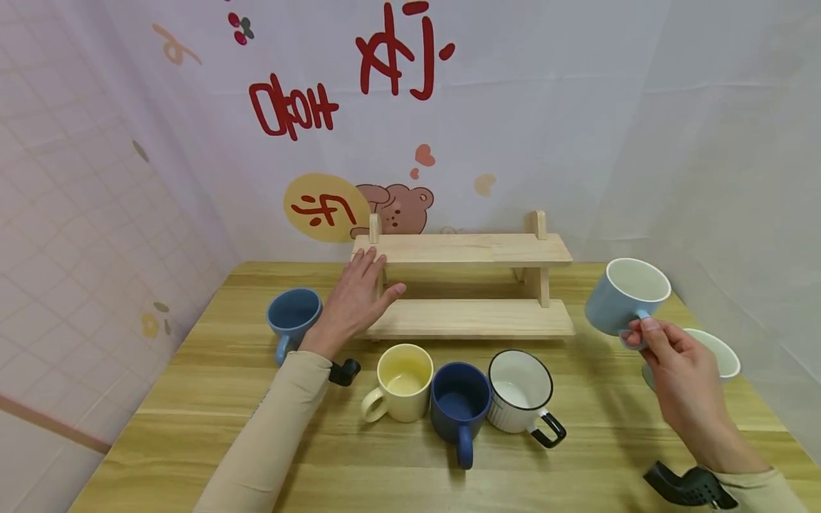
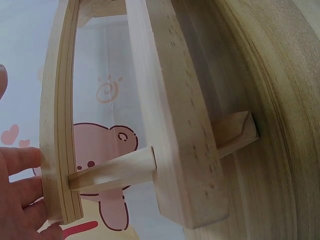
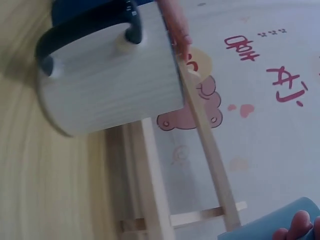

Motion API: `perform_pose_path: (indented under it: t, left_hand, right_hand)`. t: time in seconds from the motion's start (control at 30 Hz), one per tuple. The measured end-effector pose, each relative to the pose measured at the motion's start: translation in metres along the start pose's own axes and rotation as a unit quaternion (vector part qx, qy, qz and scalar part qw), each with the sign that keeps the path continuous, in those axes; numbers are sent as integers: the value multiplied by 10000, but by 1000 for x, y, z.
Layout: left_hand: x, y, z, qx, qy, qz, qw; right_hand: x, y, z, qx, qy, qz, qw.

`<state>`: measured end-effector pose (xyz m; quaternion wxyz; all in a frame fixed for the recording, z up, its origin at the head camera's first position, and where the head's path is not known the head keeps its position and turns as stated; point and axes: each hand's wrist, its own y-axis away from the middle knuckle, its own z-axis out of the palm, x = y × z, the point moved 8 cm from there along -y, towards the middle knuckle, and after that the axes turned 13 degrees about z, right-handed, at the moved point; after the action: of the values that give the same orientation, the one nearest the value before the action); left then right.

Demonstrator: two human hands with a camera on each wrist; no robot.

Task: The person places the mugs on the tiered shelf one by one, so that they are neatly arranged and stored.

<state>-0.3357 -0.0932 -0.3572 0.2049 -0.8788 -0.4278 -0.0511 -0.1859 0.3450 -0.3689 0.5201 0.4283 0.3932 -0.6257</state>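
A light blue mug [image 1: 618, 303] with a white inside is held up over the table's right side. My right hand [image 1: 686, 370] pinches its handle between thumb and fingers, and the mug's side [image 3: 280, 220] shows low in the right wrist view. My left hand [image 1: 353, 299] rests on the left end of a two-tier wooden shelf [image 1: 462, 249], fingers extended against the upper board [image 2: 57, 125]. Below the shelf stand a yellow mug [image 1: 405, 385], a navy mug [image 1: 460, 402] and a white mug with black rim and handle [image 1: 513, 406].
A blue mug [image 1: 293, 313] stands left of the shelf, beside my left forearm. Behind my right hand is another mug or cup [image 1: 718, 353] with a white inside, partly hidden. A printed cloth [image 1: 545, 128] hangs behind the wooden table [image 1: 212, 399].
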Motion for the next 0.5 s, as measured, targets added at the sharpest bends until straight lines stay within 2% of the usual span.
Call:
perform_pose_path:
  t: [0.2, 0.5]
  left_hand:
    - [0, 1, 1, 19, -1, 0, 10000]
    - [1, 1, 1, 51, -16, 21, 10000]
  right_hand:
    - [-12, -3, 16, -317, -171, -98, 9993]
    - [-26, -13, 39, -574, -321, -334, 9973]
